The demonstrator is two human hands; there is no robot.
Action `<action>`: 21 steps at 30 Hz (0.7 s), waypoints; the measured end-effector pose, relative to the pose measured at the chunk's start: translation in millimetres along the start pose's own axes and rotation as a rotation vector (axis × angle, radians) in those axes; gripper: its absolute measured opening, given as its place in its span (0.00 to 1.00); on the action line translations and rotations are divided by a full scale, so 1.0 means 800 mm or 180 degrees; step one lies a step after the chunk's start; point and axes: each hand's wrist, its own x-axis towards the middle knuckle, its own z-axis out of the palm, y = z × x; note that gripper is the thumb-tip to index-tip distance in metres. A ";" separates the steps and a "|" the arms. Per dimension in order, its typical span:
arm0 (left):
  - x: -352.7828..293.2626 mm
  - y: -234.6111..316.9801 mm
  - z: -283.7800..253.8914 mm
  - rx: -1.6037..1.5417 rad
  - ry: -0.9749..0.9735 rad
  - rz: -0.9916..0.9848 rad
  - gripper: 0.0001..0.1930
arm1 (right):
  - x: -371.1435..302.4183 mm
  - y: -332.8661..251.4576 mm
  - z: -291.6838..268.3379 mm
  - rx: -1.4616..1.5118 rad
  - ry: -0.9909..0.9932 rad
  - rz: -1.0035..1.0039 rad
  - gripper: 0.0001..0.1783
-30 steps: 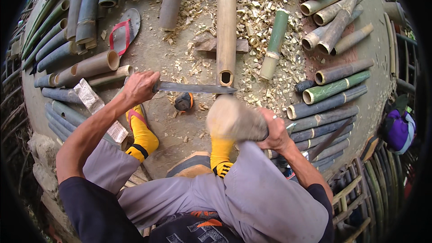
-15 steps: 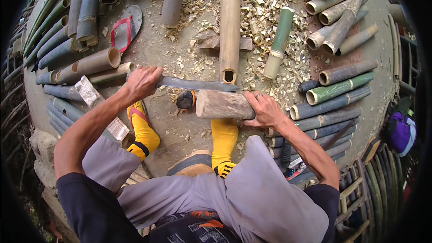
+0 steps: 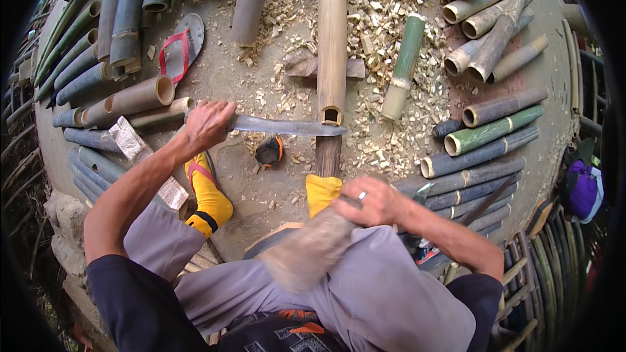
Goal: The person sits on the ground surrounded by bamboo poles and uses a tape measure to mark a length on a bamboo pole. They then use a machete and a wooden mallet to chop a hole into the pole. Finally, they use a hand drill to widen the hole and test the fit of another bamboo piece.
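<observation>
My left hand is closed around the handle of a machete. Its blade lies crosswise, the tip part at the near end of a pale bamboo tube, beside a notch cut there. That tube points away from me, over a rough wooden block, and a dark strip of wood shows beneath its near end. Over my right thigh, my right hand grips a thick wooden mallet, smeared by motion; the hand hides its grip end.
A black and orange round object sits between my feet in yellow socks. Bamboo chips litter the ground. A green bamboo piece lies to the right, with more tubes along both sides. A sandal lies at the left.
My right hand has drawn the mallet back from just below the blade, down toward my lap, and tilted it. The machete stays nearly in place at the bamboo's near end.
</observation>
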 end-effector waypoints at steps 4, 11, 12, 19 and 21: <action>0.000 0.008 -0.007 0.0216 -0.0013 0.0025 0.11 | 0.007 0.048 -0.006 -0.0181 -0.0456 0.1666 0.41; 0.012 0.002 -0.019 0.0016 -0.0136 -0.0027 0.16 | 0.001 0.057 0.002 -0.0327 -0.0218 0.1539 0.47; 0.025 -0.006 -0.034 -0.0588 -0.0831 -0.0157 0.15 | -0.002 0.053 0.002 -0.0143 -0.0212 0.1823 0.47; 0.069 -0.006 -0.087 -0.2991 0.0093 -0.1469 0.14 | 0.008 0.032 -0.073 0.1129 0.1470 0.3140 0.45; 0.060 -0.021 -0.053 -0.2864 0.0272 -0.0705 0.14 | -0.006 0.041 -0.084 0.0736 0.1803 0.3172 0.44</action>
